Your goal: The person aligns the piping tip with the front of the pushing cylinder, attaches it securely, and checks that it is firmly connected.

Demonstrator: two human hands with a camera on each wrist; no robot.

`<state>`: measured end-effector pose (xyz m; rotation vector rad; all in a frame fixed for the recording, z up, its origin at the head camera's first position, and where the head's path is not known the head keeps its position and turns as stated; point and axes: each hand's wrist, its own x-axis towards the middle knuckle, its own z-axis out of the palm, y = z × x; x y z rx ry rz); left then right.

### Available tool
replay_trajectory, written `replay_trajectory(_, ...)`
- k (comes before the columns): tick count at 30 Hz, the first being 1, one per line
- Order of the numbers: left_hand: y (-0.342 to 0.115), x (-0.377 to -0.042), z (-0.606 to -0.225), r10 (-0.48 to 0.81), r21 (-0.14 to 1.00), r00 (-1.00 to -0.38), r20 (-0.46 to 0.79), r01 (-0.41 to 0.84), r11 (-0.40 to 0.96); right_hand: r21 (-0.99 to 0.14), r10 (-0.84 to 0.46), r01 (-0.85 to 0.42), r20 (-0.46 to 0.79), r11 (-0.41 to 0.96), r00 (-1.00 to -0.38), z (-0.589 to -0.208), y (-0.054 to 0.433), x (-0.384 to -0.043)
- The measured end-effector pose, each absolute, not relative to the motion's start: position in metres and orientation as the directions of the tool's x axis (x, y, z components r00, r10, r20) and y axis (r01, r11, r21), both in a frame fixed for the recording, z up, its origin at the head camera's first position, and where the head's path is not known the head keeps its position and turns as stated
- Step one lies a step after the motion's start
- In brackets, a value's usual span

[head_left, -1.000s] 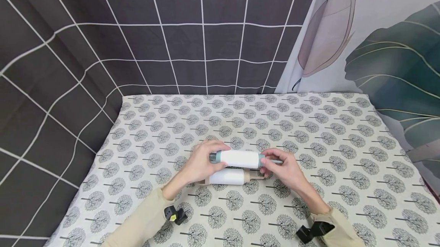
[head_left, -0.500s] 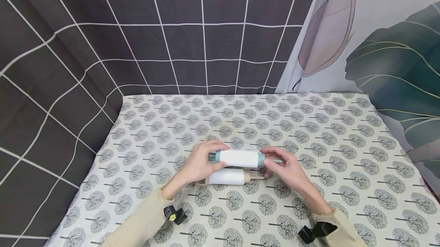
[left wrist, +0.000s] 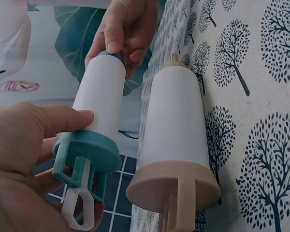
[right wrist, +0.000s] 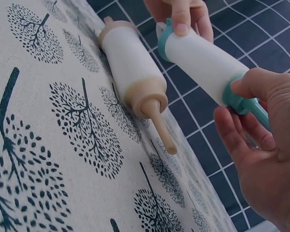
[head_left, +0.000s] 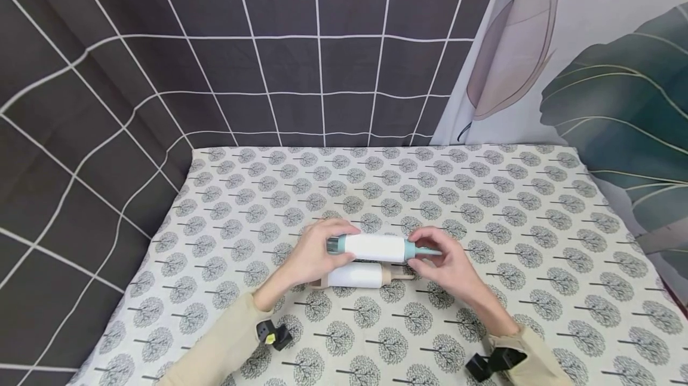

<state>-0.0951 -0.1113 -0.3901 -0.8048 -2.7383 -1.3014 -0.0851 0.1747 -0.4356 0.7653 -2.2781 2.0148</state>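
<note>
A white cylinder with teal end caps [head_left: 373, 248] lies crosswise between the two hands. My left hand [head_left: 319, 250] grips its left end, thumb on the white body beside a teal cap with open loops [left wrist: 87, 152] and a pale loop piece. At the other end my right hand [head_left: 445, 260] pinches the teal collar [right wrist: 234, 93], from which a thin teal stem [head_left: 430, 251] sticks out. Just nearer the person lies a matching white cylinder with beige ends [head_left: 356, 276], its beige stem [right wrist: 162, 128] pointing right; neither hand holds it.
The table wears a light cloth with tree prints [head_left: 365, 350]. Behind it and on the left hangs a dark gridded curtain [head_left: 279, 63]; a leaf-patterned hanging [head_left: 618, 93] is on the right. Black cameras sit on both wrists.
My right fingers have shifted on the teal end, and more of the stem shows between them now. The left hand and the beige-ended cylinder have stayed put.
</note>
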Motion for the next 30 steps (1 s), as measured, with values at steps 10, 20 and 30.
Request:
replay_trajectory(10, -0.1106, -0.0947, -0.3888, 0.442, 0.732, -0.871, 0.216, 0.444, 0.517, -0.952, -0.317, -0.295, 0.257, 0.077, -0.913, -0.4351, 0.1736, -0.0841)
replay_trajectory(20, -0.1096, -0.0928, -0.3882, 0.426, 0.720, -0.883, 0.198, 0.426, 0.548, -0.974, -0.324, -0.226, 0.204, 0.031, -0.924, -0.4350, 0.1733, -0.0849)
replay_trajectory(30, -0.1093, -0.0939, -0.3892, 0.437, 0.723, -0.871, 0.223, 0.449, 0.526, -0.987, -0.326, -0.161, 0.148, 0.015, -0.934, -0.4350, 0.1747, -0.0839)
